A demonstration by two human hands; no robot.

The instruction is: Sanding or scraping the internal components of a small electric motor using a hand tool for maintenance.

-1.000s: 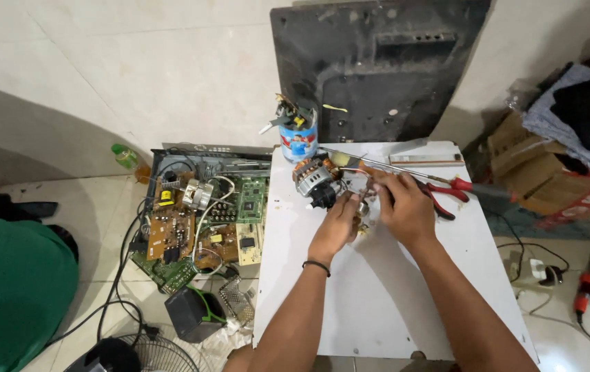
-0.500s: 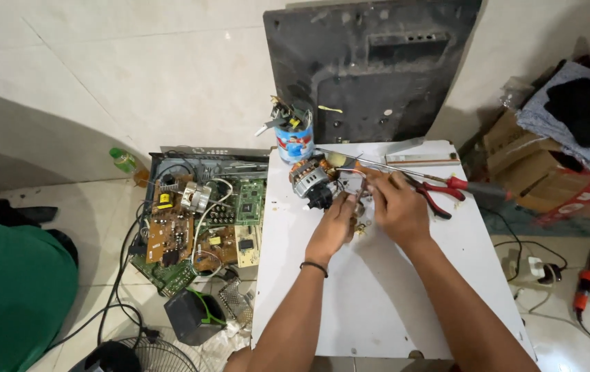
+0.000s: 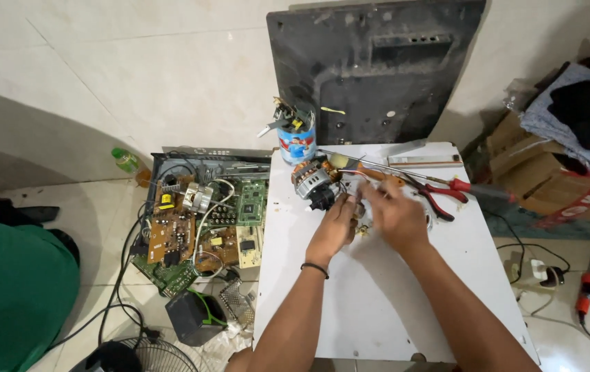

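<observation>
Right now I see the small grey-and-copper electric motor (image 3: 311,180) lying at the far left of the white tabletop (image 3: 377,303), touching my left hand (image 3: 334,227), which is nearer and curled onto its black end; my right hand (image 3: 392,215) pinches small parts just beside it.

Bright, even light (soft shadows at left), slight wide-angle edge distortion.
</observation>
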